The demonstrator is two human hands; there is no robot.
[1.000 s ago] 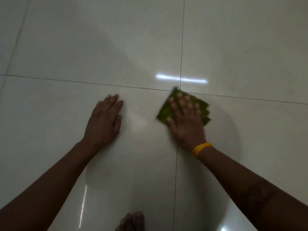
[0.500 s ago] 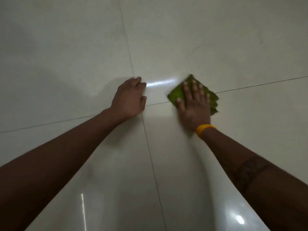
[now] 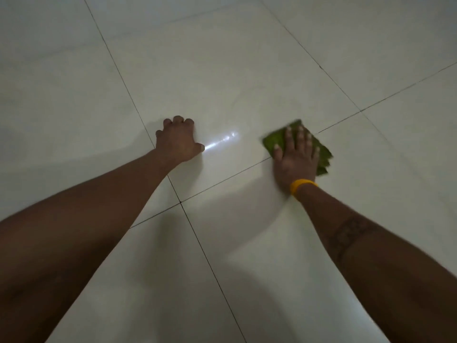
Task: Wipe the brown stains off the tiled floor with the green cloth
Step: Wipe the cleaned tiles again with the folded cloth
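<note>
Now | green cloth (image 3: 321, 154) under flat, spread right fingers (image 3: 300, 137) | left fingers (image 3: 176, 121) curled, empty

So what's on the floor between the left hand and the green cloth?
In the head view, only bare glossy tile lies between the left hand and the green cloth, with a bright light reflection; no stains visible.

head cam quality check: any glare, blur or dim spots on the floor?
Head view: dim overall; a bright glare streak on the glossy tiled floor beside the left hand; the green cloth under the right hand is motion-blurred at its edges; both arms cast soft shadows.
</note>
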